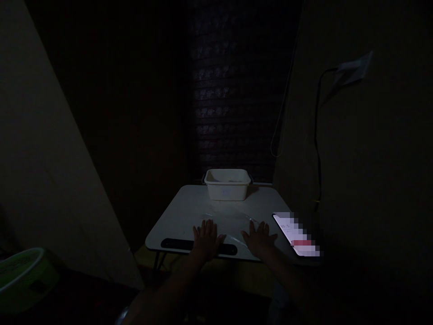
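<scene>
My left hand lies palm down near the front edge of a small white table, fingers spread. To its right, my right hand rests on the tabletop in the same way, fingers apart. Between and just beyond them are faint shiny lines of what looks like a clear plastic sheet or bag; its outline is hard to make out in the dim light. Both hands appear to touch it. At the table's far side stands a white plastic tub with side handles; its contents are too dark to name.
A lit phone lies at the table's right edge. A dark slot runs along the front edge. A green basket sits low at left. Behind are a dark window blind and a wall socket with a hanging cable.
</scene>
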### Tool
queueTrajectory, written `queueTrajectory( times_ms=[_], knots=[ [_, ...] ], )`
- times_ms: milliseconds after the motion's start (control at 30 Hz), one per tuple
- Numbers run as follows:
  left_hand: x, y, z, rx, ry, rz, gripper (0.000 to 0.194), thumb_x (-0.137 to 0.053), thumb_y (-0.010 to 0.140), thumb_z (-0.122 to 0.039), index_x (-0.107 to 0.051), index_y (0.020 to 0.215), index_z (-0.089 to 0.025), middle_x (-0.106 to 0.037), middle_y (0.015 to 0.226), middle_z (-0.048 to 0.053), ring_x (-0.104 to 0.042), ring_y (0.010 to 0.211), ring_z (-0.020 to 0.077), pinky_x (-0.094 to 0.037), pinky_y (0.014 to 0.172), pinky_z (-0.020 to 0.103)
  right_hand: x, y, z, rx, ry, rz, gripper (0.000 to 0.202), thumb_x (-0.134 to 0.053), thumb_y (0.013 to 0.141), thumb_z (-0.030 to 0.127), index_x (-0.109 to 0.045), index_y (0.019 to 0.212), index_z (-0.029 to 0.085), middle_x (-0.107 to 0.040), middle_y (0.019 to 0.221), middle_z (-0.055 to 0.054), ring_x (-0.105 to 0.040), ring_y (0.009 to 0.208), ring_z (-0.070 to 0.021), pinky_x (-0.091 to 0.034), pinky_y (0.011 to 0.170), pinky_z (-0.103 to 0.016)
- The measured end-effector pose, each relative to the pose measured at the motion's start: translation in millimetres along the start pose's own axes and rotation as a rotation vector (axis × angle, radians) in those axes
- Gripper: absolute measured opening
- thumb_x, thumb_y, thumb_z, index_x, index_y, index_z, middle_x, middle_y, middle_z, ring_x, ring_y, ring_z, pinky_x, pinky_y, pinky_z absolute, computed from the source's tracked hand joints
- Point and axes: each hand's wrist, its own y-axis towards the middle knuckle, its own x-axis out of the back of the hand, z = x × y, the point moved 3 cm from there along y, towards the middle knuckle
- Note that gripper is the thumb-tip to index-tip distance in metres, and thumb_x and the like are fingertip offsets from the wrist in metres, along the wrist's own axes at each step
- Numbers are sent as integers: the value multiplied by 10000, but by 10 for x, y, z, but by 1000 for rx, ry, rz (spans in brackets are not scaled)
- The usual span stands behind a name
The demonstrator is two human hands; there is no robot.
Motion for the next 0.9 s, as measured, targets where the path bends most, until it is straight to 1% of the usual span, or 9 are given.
queueTrajectory(
  times_ms=[67, 267, 400, 533, 667, 833, 900],
  knots=[
    [-23, 4, 32, 19, 4, 3, 545, -52, 723, -471, -217, 1155, -183, -169, 1234, 84, -66, 1100, 285, -111, 791, 532, -6, -1, -5, 7, -4, -20, 608, -166, 687, 542, -172, 1171, 173, -159, 1195, -205, -84, 1069, -336, -77, 715, -561],
    [-50, -8, 119, 48, 33, 0, 520, -52, 737, -431, -220, 1155, -172, -169, 1232, 94, -79, 1097, 290, -113, 780, 546, -26, 31, -14, -7, 7, 12, 613, -153, 682, 551, -167, 1172, 182, -146, 1201, -202, -82, 1070, -333, -87, 709, -563],
    [-56, -12, 186, 76, 35, 28, 510, -67, 738, -428, -206, 1159, -176, -166, 1232, 99, -89, 1093, 297, -128, 771, 550, -25, 44, -21, -22, 10, 46, 613, -147, 681, 553, -152, 1175, 190, -141, 1208, -189, -81, 1074, -322, -92, 717, -558],
    [-72, -15, 271, 107, 20, 87, 498, -97, 738, -424, -207, 1158, -180, -164, 1232, 103, -98, 1090, 304, -139, 764, 553, -29, 51, -23, -13, -2, 32, 614, -162, 676, 559, -150, 1175, 201, -153, 1206, -185, -85, 1074, -321, -111, 717, -552],
    [-28, -33, 327, 108, 39, 95, 474, -114, 741, -405, -210, 1156, -196, -162, 1233, 100, -95, 1089, 309, -142, 752, 563, -39, 59, -22, -23, -8, 14, 612, -175, 677, 556, -163, 1172, 198, -162, 1199, -193, -92, 1069, -329, -107, 712, -554],
    [60, -50, 363, 140, 24, 158, 459, -91, 748, -388, -245, 1142, -210, -177, 1229, 96, -126, 1086, 301, -149, 749, 565, -15, 36, -17, -4, 1, -3, 603, -162, 684, 548, -172, 1170, 191, -163, 1196, -199, -94, 1066, -336, -100, 705, -559],
    [86, -56, 386, 150, 25, 160, 469, -94, 745, -401, -254, 1139, -205, -181, 1228, 99, -126, 1085, 303, -151, 752, 563, -8, 30, -20, 3, 0, -10, 600, -166, 686, 543, -165, 1172, 191, -159, 1196, -202, -94, 1066, -337, -95, 704, -560]
  ],
)
